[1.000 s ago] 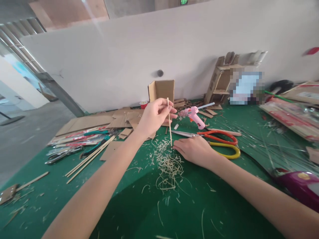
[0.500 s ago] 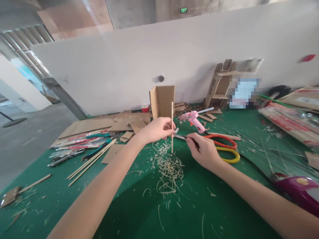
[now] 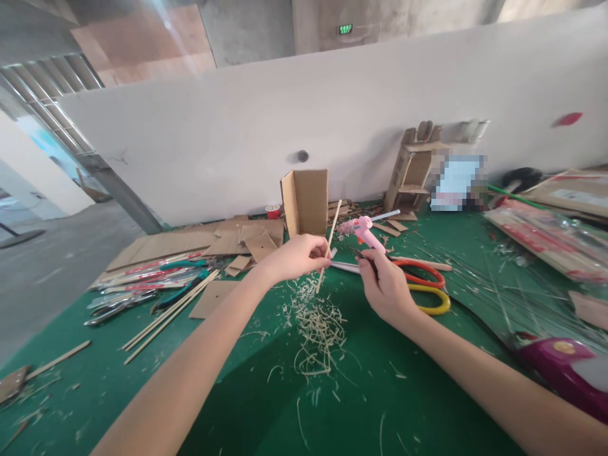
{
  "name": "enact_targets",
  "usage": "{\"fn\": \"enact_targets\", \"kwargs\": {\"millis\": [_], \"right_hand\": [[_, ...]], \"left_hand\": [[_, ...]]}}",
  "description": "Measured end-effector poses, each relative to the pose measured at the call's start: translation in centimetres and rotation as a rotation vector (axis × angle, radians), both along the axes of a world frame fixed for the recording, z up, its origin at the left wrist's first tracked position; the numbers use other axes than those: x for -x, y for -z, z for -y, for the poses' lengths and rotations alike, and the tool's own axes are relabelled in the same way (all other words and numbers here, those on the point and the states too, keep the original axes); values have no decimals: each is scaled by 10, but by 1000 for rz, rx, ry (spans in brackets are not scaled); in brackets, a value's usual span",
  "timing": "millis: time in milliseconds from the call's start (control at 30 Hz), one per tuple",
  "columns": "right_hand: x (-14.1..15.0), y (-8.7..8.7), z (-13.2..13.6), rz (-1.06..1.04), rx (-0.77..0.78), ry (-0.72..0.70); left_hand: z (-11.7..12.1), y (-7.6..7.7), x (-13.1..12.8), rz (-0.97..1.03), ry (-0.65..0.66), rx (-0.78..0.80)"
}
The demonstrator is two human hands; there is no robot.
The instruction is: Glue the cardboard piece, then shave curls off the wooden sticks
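Lying at left on the green worktop (image 3: 266, 421) were loose sticks (image 3: 171, 310); the left hand (image 3: 303, 256), its grip pinched together, held a tilted wooden stick (image 3: 334, 223) above curled shavings (image 3: 320, 326); the right hand's (image 3: 388, 286) grip curled around a dark, mostly hidden tool (image 3: 360, 254), beside scissors (image 3: 413, 262).

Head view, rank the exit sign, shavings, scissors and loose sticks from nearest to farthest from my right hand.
From your right hand:
1. Scissors, close beside it.
2. Shavings, to its left.
3. Loose sticks, farther left.
4. Exit sign, high in the background.
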State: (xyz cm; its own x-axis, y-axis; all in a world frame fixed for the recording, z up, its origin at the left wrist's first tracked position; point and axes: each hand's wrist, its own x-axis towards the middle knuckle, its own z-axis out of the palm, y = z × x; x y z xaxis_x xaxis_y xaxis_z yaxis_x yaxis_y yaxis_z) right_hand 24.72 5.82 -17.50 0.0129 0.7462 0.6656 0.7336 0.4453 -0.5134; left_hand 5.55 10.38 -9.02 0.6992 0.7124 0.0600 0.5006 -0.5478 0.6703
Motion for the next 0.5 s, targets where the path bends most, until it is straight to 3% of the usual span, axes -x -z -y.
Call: {"fn": "enact_targets", "kwargs": {"millis": [267, 500], "right_hand": [[1, -16, 9, -211, 20, -48], [1, -15, 5, 54, -39, -74]], "left_hand": [[-1, -24, 21, -321, -39, -269], [8, -34, 22, -359, 50, -238]]}}
